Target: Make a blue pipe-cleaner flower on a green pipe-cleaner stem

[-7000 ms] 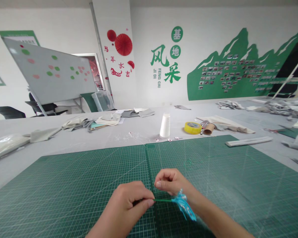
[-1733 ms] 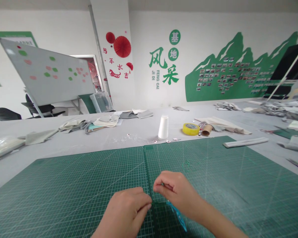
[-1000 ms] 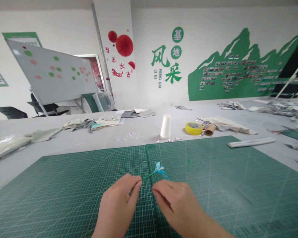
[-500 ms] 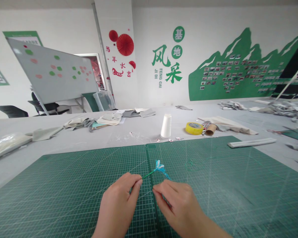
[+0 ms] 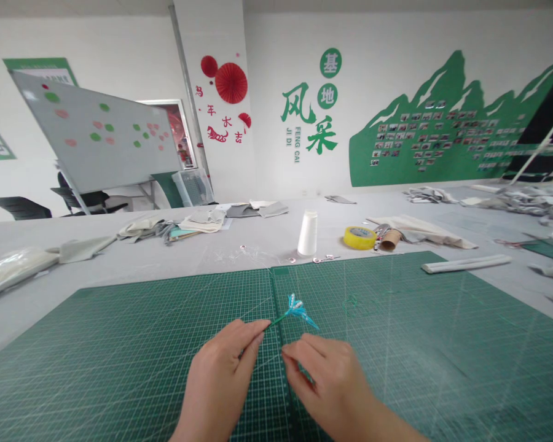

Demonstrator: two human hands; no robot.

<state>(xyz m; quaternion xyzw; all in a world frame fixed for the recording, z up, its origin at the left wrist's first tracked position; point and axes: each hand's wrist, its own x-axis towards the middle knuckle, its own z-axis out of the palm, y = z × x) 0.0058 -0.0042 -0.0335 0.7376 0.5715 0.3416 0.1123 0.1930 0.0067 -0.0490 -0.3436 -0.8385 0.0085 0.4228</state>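
One white-dotted blue flower (image 5: 297,308) slants, green stem (image 5: 279,320) pinched in left grip (image 5: 228,359); right grip (image 5: 327,371) closed, contents unclear.

Left hand (image 5: 225,359) — bare, knuckles rounded, back smooth, wrist (image 5: 199,414) uncovered. Right hand (image 5: 327,368) — bare, fingers slender, forearm (image 5: 387,420) uncovered as far as view reaches. Fingernails too small to make out.

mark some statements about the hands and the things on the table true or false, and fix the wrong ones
1. The left hand pinches a green stem. True.
2. The right hand holds the yellow tape roll. False: the tape roll lies on the table.
3. A blue flower-like piece is at the stem's end. True.
4. The white cone lies on its side. False: it stands upright.
5. A brown tube lies beside the tape roll. True.
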